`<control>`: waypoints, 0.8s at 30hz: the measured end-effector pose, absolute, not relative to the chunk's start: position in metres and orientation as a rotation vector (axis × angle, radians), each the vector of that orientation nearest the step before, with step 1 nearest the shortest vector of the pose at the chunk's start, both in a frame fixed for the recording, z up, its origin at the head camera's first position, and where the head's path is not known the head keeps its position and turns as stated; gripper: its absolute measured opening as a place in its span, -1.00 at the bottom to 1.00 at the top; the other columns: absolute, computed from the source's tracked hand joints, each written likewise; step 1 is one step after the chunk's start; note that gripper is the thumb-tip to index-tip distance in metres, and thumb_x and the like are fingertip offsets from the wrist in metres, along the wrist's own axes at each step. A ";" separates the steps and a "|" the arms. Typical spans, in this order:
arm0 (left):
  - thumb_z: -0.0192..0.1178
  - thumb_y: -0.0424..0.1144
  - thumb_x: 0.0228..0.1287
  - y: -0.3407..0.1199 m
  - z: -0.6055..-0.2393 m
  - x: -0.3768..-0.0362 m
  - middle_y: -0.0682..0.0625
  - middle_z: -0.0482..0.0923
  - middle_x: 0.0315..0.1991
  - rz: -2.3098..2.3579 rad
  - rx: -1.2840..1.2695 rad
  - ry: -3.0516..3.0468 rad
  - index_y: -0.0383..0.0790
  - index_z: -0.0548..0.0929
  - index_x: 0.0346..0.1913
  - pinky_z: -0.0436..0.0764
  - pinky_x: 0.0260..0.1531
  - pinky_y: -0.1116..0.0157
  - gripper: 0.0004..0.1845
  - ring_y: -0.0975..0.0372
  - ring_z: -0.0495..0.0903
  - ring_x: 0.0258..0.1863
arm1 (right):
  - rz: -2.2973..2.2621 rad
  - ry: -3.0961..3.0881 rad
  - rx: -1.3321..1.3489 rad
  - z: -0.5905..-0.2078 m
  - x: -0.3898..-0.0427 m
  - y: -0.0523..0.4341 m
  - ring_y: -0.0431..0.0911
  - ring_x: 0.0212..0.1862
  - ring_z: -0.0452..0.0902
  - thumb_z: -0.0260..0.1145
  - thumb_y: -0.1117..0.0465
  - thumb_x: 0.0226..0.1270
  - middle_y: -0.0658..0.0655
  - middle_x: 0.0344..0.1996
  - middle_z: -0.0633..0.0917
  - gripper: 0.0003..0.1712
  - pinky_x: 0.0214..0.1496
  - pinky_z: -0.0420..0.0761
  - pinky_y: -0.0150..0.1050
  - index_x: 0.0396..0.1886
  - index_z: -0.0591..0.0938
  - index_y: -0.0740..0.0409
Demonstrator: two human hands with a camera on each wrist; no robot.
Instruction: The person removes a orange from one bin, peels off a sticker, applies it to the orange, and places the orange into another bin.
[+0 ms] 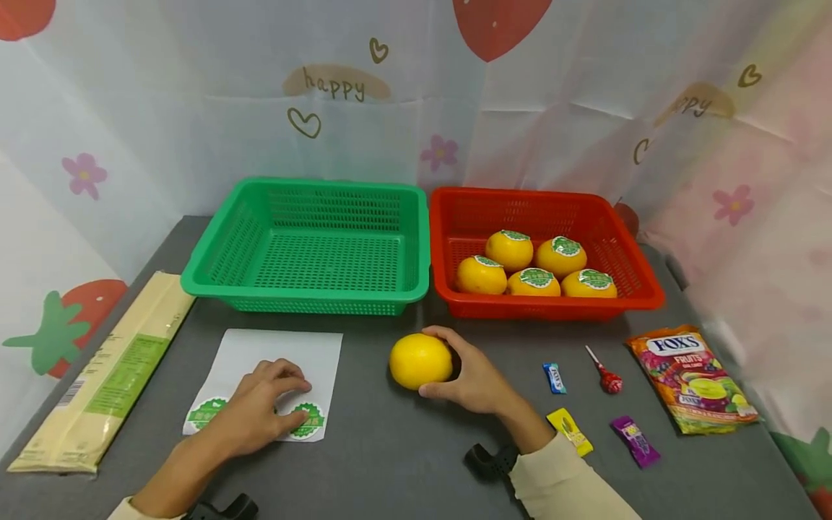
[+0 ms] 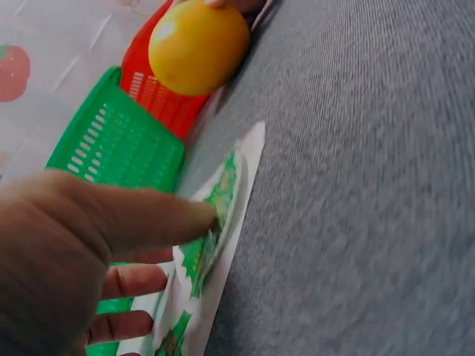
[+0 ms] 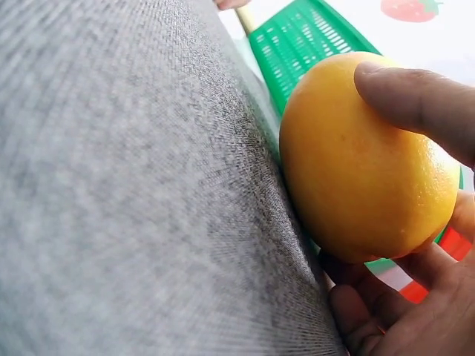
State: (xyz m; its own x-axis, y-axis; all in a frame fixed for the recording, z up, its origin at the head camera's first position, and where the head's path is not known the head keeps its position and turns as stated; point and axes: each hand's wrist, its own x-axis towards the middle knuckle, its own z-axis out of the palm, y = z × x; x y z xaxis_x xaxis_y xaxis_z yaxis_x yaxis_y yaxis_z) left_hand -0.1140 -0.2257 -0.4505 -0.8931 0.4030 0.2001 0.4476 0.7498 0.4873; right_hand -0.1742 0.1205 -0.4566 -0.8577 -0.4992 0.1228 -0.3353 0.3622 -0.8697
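My right hand [image 1: 477, 377] grips a bare yellow orange [image 1: 419, 361] from its right side, thumb and fingers around it, on the grey table. Close up, in the right wrist view, the thumb lies across the orange's [image 3: 356, 163] skin. My left hand [image 1: 256, 406] is over a white sheet [image 1: 279, 350] bearing green-and-white round stickers. Its thumb touches the right sticker [image 1: 312, 425], while the other fingers stay apart from the thumb. In the left wrist view that sticker [image 2: 223, 189] looks partly raised from the sheet. Another sticker [image 1: 206, 410] sits at the sheet's lower left.
Behind the sheet stands a green basket [image 1: 305, 295]. Right of it, a red basket [image 1: 546, 307] holds several stickered oranges [image 1: 533, 283]. A long cream packet [image 1: 130, 375] lies at left. At right are a lollipop [image 1: 609, 381], small wrapped candies [image 1: 635, 440] and a candy bag [image 1: 692, 383].
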 end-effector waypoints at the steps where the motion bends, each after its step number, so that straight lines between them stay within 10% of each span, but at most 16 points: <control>1: 0.48 -0.25 -0.07 -0.225 -0.450 -0.113 0.11 0.44 -0.14 -0.821 -0.684 -2.866 -0.10 0.71 -0.29 0.34 -0.12 -0.04 -0.78 0.10 0.40 -0.08 | -1.512 2.452 -0.764 -0.457 -0.175 0.120 -0.05 0.03 0.43 0.58 0.17 0.00 -0.01 0.19 0.48 -0.09 0.14 0.40 0.01 0.36 0.35 0.00; 24: 0.36 -0.34 0.15 -0.221 -0.417 -0.115 0.26 0.47 -0.44 -0.991 -0.691 -2.981 0.07 0.50 -0.46 0.40 -0.33 0.20 -0.74 0.27 0.43 -0.38 | -1.511 2.433 -0.832 -0.457 -0.176 0.121 -0.09 0.06 0.42 0.58 0.13 0.01 -0.06 0.19 0.47 -0.10 0.18 0.38 -0.01 0.36 0.35 -0.01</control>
State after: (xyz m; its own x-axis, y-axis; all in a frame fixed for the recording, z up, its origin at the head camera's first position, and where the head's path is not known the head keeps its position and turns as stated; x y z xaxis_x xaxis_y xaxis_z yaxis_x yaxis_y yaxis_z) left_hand -0.1150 -0.2213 -0.4171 -0.9050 0.4209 0.0625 0.3745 0.7182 0.5864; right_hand -0.1758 0.1214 -0.4568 -0.8328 -0.5325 0.1512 -0.3716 0.3354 -0.8657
